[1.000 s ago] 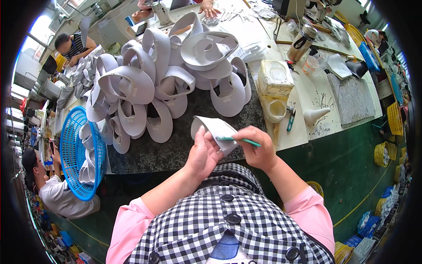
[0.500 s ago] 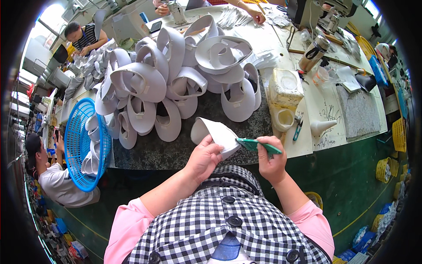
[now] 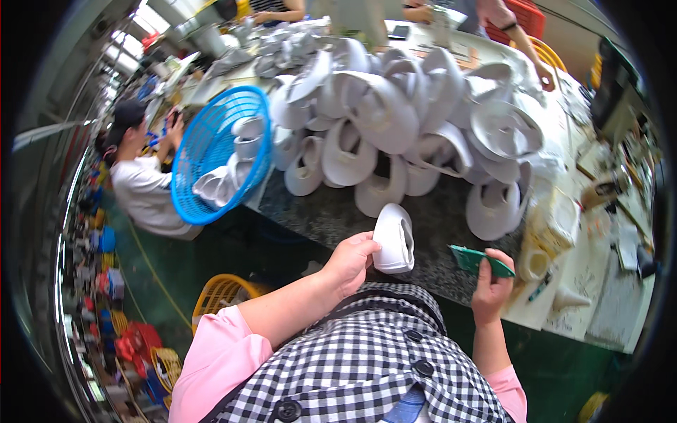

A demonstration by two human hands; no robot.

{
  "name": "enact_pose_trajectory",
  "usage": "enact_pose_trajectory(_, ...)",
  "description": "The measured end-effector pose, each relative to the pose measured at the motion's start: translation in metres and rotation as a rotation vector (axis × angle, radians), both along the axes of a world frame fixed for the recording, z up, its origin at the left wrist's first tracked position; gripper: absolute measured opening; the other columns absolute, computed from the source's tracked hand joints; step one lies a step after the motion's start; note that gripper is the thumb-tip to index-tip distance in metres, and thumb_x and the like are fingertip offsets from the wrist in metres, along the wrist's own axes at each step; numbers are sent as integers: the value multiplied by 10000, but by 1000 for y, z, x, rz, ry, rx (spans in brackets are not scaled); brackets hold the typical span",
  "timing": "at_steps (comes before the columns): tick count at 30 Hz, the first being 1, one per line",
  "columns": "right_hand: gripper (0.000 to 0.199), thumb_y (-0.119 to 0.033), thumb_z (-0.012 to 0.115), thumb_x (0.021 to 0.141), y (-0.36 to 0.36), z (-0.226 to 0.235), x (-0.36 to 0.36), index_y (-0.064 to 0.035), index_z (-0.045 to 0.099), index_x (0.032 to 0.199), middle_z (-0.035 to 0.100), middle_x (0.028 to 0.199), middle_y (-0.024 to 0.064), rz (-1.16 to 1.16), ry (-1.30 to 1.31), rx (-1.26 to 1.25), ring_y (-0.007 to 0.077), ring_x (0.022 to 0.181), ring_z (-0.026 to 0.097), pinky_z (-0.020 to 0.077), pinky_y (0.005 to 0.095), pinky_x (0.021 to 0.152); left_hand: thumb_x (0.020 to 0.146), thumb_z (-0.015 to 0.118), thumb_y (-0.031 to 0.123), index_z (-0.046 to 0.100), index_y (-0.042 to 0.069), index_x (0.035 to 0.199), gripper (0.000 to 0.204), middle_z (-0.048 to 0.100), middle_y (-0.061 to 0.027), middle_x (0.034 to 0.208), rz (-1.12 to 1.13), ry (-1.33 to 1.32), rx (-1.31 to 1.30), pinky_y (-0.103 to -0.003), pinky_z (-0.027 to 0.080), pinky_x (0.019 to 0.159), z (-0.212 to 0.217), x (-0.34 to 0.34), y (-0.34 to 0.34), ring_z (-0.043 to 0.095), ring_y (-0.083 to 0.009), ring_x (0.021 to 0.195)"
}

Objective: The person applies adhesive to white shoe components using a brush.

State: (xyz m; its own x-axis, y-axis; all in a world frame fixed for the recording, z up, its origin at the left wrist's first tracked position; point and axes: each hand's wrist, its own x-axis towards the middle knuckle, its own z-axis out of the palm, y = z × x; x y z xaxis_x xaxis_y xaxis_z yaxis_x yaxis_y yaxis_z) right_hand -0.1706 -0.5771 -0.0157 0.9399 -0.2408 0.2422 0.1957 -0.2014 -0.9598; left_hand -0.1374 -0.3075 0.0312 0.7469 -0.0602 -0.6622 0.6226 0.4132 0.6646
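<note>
A white shoe upper [image 3: 393, 243] is pinched at its left side by my left hand [image 3: 350, 262], raised above the dark tabletop's front edge with its opening facing right. My right hand [image 3: 491, 290] is closed round a flat green plastic tool [image 3: 471, 259], whose free end points left toward the upper. The two are apart. Just beyond my hands lies a large pile of similar white uppers [image 3: 384, 116]. What the tool's working edge is like cannot be made out.
To the left, a blue basket [image 3: 180, 190] holds several white pieces, and a person [image 3: 144, 180] sits behind it. A whitish tub [image 3: 557, 218], a glue-stained cup [image 3: 536, 265] and a steel flask [image 3: 606, 187] stand at the right. A yellow basket [image 3: 204, 303] is on the floor.
The green tool has come off the upper, and my right hand has moved away to the right. My left hand has turned the upper more upright. The whole view has swung left.
</note>
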Motion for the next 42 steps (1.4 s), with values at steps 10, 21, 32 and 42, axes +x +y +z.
enact_pose_trajectory(10, 160, -31, 546, 944, 64, -1, 14, -17, 550, 1103, 545, 1048, 53, 83, 2, 0, 112, 928, 548, 454, 228, 813, 855, 428, -44, 482, -6, 1227, 378, 596, -140, 1138, 298, -425, 255, -422, 517, 911, 99, 19, 196, 625, -259, 1026)
enact_pose_trajectory(21, 176, -59, 529, 965, 149, 1, 31, -25, 533, 1137, 529, 1069, 42, 146, 38, -16, 109, 944, 521, 440, 236, 839, 764, 383, -16, 530, 35, 1230, 491, 603, -113, 1127, 571, -376, 447, -415, 512, 872, 68, 93, 470, 618, -246, 1005)
enact_pose_trajectory(32, 155, -31, 554, 940, 206, 9, 27, -9, 557, 1094, 554, 1052, 66, 1, 45, -158, 134, 925, 559, 456, 253, 826, 890, 439, 131, 592, 31, 947, 192, 631, -108, 850, 991, -28, 150, -409, 553, 644, -129, 149, 587, 635, -236, 716)
enact_pose_trajectory(42, 160, -6, 578, 917, 219, 5, 32, -23, 568, 1076, 572, 1018, 42, -26, 24, -175, 109, 914, 557, 447, 238, 805, 931, 500, 356, 593, -8, 1142, 430, 587, -122, 1156, 884, -81, 826, -439, 490, 824, -97, 133, 642, 586, -245, 1015)
